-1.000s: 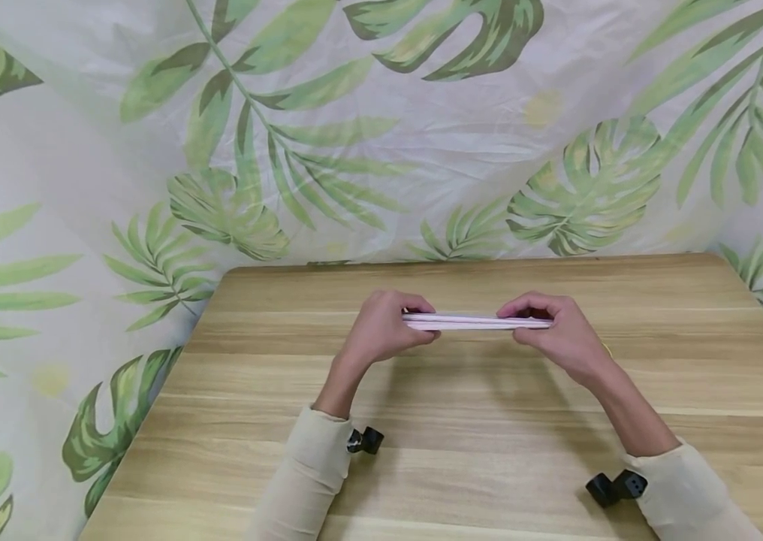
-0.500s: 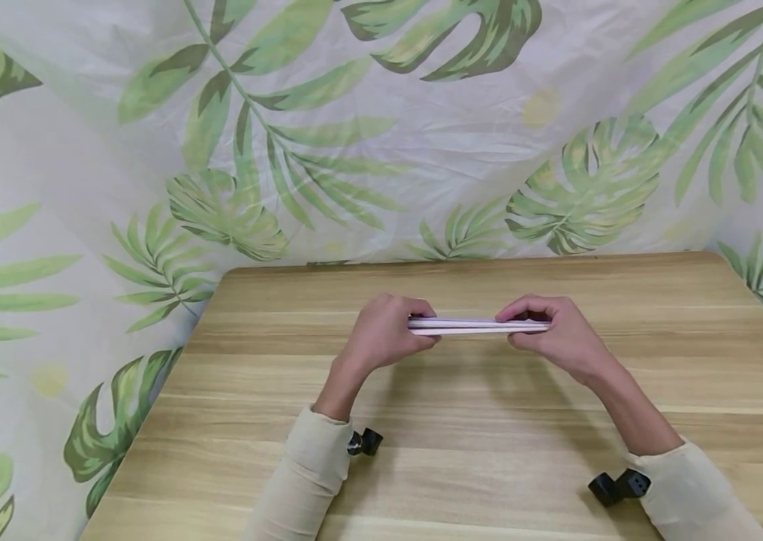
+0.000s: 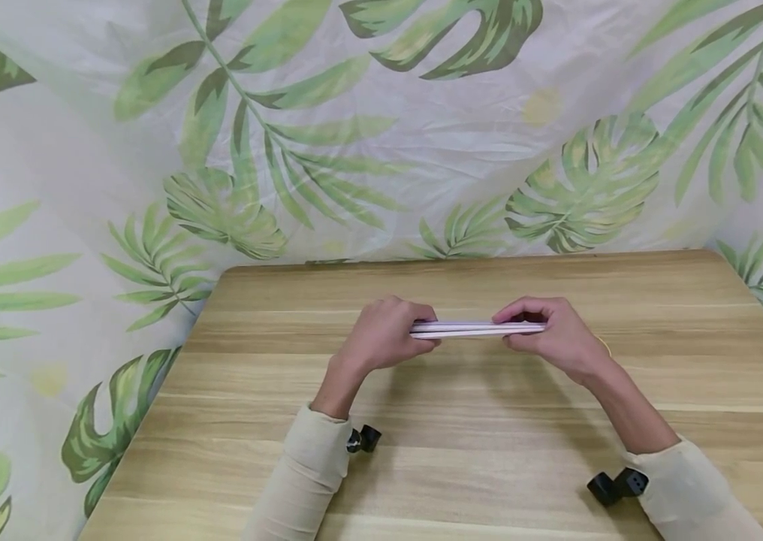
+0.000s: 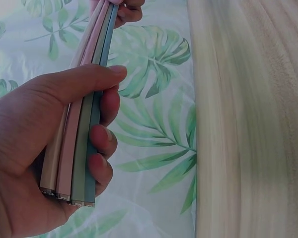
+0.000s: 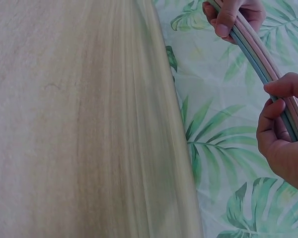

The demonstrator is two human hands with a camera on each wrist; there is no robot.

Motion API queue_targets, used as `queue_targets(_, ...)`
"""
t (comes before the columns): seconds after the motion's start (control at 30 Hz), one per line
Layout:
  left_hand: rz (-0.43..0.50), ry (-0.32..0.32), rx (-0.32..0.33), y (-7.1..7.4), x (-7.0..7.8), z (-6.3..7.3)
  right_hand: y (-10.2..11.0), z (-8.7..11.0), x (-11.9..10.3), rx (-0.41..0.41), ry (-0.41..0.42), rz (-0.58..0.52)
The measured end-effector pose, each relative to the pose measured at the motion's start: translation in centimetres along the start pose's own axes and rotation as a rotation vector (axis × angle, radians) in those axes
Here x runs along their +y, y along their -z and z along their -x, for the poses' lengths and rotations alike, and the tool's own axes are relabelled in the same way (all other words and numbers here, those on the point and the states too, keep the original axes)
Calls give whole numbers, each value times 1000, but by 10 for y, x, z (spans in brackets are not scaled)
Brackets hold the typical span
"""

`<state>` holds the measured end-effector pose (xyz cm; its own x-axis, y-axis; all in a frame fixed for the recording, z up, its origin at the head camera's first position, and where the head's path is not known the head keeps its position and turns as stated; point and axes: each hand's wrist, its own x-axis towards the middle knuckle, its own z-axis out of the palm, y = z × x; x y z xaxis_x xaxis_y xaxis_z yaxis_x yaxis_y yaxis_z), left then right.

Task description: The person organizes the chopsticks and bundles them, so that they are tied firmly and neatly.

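Note:
A bundle of several long, slim coloured strips (image 3: 465,330) is held level above the table between two hands. Up close in the left wrist view, beige, pink, green and blue strips (image 4: 68,158) lie side by side, with small channel-like shapes at their ends. Their exact kind cannot be told. My left hand (image 3: 388,330) grips the left end, thumb across the strips and fingers curled round the blue side. My right hand (image 3: 557,338) pinches the other end between thumb and fingers. In the right wrist view, the strips (image 5: 256,57) run from one hand to the other.
A wood-grain table (image 3: 476,458) spreads beneath both hands. Behind it hangs a pale cloth (image 3: 462,158) printed with green leaves. Small black devices (image 3: 364,438) sit at both sleeve cuffs.
Both hands have lowered the strips very slightly, and the right hand has shifted a little to the left. The grips stay the same.

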<state>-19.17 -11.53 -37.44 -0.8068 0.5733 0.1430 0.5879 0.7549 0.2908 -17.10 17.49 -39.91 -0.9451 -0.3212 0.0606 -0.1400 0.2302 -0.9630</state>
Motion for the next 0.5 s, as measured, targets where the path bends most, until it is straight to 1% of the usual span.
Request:
queue_targets(0.2, 21, -15, -27, 2, -2, 0, -1, 0, 0, -13, -11, -5)
queue_targets(0.5, 50, -11, -21, 3, -8, 1, -1, 2, 0, -52, -11, 48)
